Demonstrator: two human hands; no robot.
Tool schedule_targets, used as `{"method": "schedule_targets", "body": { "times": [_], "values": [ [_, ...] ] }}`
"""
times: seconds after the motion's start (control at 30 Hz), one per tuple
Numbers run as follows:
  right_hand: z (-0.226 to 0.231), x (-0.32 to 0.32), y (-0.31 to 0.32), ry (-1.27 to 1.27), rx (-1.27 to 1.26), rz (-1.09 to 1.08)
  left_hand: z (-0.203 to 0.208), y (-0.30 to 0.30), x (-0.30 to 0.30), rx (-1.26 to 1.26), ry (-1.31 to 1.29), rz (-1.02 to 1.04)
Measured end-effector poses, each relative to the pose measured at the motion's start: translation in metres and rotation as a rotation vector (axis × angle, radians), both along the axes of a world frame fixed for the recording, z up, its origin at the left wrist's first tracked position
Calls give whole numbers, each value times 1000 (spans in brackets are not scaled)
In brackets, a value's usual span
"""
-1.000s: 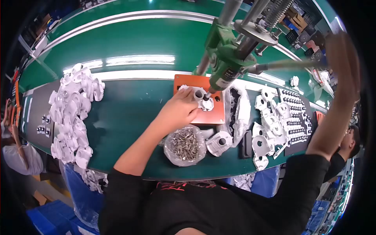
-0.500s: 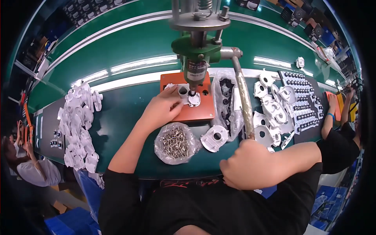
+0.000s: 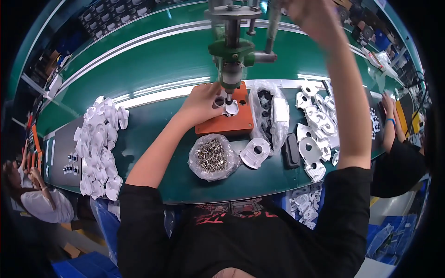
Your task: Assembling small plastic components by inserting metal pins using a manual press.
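A green hand press [image 3: 232,48] stands over an orange base block [image 3: 227,124], its tip close above a small white plastic part [image 3: 231,108]. My left hand [image 3: 202,103] lies at the left of the block, fingers closed on the white part and partly hidden behind it and the press. High at the upper right, my right hand [image 3: 311,18] is wrapped round the raised press lever [image 3: 273,30]; it is blurred and cut by the frame edge. In front of the block sit a clear bag of metal screws [image 3: 212,157] and a white plastic housing [image 3: 255,154].
White plastic parts are heaped at left [image 3: 98,143] and right [image 3: 311,134]. A plastic bag of black parts [image 3: 269,113] and a black oblong case [image 3: 291,151] lie right of the block. Other people work at both sides; a person's arm [image 3: 390,118] shows at right.
My right hand has swung the lever from low near my body up and away. My left hand stays at the white part on the block. The view has shifted slightly.
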State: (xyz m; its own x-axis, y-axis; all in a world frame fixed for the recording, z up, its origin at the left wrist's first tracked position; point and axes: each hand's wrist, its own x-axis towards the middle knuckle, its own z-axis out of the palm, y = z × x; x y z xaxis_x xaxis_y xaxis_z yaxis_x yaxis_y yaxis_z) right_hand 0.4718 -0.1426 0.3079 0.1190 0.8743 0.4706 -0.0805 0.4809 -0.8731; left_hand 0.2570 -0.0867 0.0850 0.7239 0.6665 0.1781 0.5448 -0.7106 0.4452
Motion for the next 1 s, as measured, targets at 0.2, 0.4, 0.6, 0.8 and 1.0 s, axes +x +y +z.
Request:
{"method": "schedule_targets", "body": {
  "times": [0.2, 0.4, 0.6, 0.8, 1.0],
  "values": [
    [-99, 48, 55, -153, -342, 77, 35, -11, 1, 7, 338, 171],
    [-130, 85, -73, -1050, -156, -208, 26, -1, -8, -52, 232, 205],
    [-198, 107, -163, -1342, -565, -428, 5, 32, -17, 47, 142, 222],
    [-249, 117, -188, -1431, -474, -556, -18, 81, -47, 95, -362, 497],
    [-261, 132, -180, -1182, -477, -518, -7, 55, -89, -39, -510, 546]
  ]
}}
